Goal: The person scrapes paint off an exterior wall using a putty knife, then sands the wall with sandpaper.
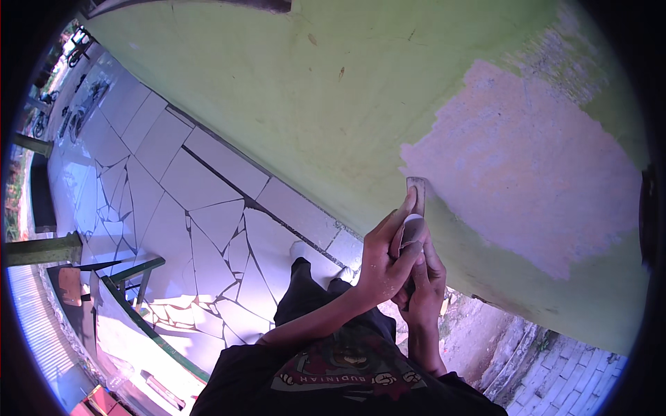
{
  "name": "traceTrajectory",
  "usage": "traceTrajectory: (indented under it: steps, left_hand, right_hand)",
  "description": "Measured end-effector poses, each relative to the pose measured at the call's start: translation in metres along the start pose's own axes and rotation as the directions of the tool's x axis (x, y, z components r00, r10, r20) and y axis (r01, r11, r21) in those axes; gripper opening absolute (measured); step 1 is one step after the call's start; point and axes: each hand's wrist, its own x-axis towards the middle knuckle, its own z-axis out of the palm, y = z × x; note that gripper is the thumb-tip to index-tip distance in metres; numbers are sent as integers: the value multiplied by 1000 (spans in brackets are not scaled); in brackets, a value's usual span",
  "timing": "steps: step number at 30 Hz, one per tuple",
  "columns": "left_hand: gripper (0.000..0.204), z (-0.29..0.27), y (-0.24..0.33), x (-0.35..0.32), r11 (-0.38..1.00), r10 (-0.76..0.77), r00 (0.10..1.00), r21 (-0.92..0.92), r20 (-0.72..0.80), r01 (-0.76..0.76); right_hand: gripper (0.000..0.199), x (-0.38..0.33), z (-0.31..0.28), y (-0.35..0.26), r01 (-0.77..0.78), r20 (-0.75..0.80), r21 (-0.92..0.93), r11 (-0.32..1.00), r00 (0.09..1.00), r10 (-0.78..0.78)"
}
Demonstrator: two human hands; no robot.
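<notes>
Both my hands meet in front of the green wall (277, 90), close to the lower left edge of its large pale patch (513, 159). My left hand (383, 253) is closed, its fingers around a flat greyish strip (416, 184) that points up at the wall. Between the hands, a curled brownish sheet with a pale edge (414, 223) looks like folded sandpaper. My right hand (424, 281) is closed around its lower part, pressed against my left. Fingers hide much of both pieces, and whether the strip touches the wall I cannot tell.
White broken-tile floor (159, 159) runs along the wall's foot on the left. A green wooden frame (156, 336) stands at lower left, with a long-handled tool (163, 390) near it. Motorbikes (80, 48) are far off at upper left. Pale bricks (562, 381) lie at lower right.
</notes>
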Motion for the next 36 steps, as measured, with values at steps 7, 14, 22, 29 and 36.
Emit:
traceTrajectory:
  steps: [7, 14, 22, 29, 36]
  left_hand:
    - [64, -12, 0, 4, 994, -103, 994, -33, 32, 104]
    - [66, -19, 10, 19, 984, -172, 985, -47, 8, 172]
    - [65, -27, 18, 29, 979, -198, 980, -47, -28, 197]
    - [65, -24, 12, 20, 988, -139, 990, 66, 2, 139]
    - [60, -26, 25, 17, 995, -100, 990, 39, 99, 96]
  right_hand:
    - [46, 6, 11, 3, -5, -30, 37, 999, 1000, 6]
    - [45, 16, 20, 0, 16, 65, 151, 988, 998, -26]
    - [46, 23, 29, -3, -26, 139, 256, 966, 990, -10]
    - [48, 12, 31, -7, -33, 99, 274, 961, 995, 6]
    - [46, -1, 33, -3, 44, -6, 114, 992, 999, -44]
